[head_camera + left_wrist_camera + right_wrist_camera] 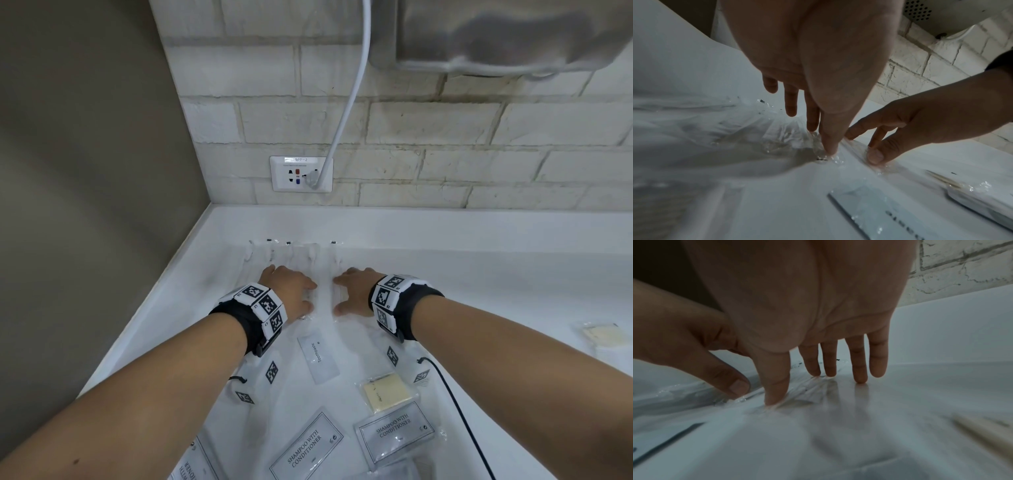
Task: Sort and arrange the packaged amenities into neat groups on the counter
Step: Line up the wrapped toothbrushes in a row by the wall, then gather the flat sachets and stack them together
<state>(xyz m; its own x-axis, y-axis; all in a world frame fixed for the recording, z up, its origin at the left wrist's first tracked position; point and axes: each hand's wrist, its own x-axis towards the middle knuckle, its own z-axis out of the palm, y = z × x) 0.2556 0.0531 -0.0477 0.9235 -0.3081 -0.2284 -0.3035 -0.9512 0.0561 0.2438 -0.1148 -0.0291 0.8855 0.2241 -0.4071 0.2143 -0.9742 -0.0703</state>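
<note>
Several clear-wrapped white packets [297, 255] lie side by side near the back of the white counter [479, 274]. My left hand [291, 291] lies flat on them, its straight fingers and thumb pressing the crinkled wrap [781, 131]. My right hand [354, 291] rests beside it, fingertips and thumb pressing the rightmost packet [813, 386]. The two hands almost touch. Closer to me lie a toothpaste sachet [318, 354], two "Shampoo with Conditioner" sachets [308, 445] [394, 431] and a wrapped yellowish pad [387, 392].
A brick wall with a socket [301, 173] and a white cord [346, 102] stands behind the counter. A grey wall [85, 171] closes the left side. Another yellowish packet [603, 334] lies far right. A thin black cable [455, 411] runs along the counter.
</note>
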